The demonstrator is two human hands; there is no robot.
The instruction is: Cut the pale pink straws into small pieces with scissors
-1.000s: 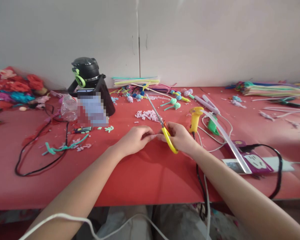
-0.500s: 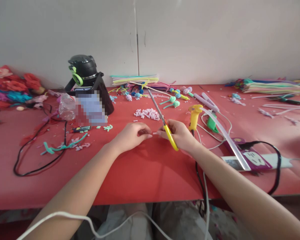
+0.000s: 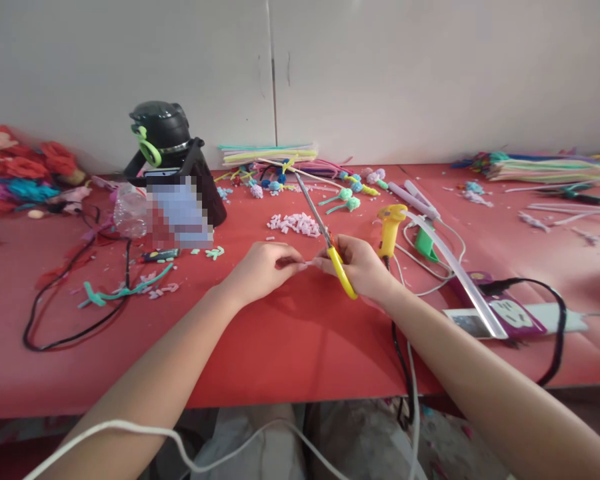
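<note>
My left hand (image 3: pixel 267 272) pinches one end of a short pale pink pipe cleaner piece (image 3: pixel 309 263) between thumb and fingertips. At its other end are the fingertips of my right hand (image 3: pixel 364 268), closed over the table. That same hand also holds a pair of scissors with yellow handles (image 3: pixel 341 273), blades pointing up and away. The fingers partly hide the pink piece. Just beyond both hands lies a pile of cut pale pink pieces (image 3: pixel 294 225) on the red tabletop (image 3: pixel 280 353).
A yellow glue gun (image 3: pixel 391 230) with a long clear glue stick stands at right, beside a purple power strip (image 3: pixel 517 320). Black cable loops lie left, near a black bottle (image 3: pixel 207 193). Pipe cleaner bundles (image 3: pixel 270 155) lie along the wall. A white cable (image 3: pixel 155 430) crosses in front.
My left fingertips have closed the small gap to the pink piece and now meet it. My right hand still holds the scissors, nearly in place. The view has shifted slightly.
</note>
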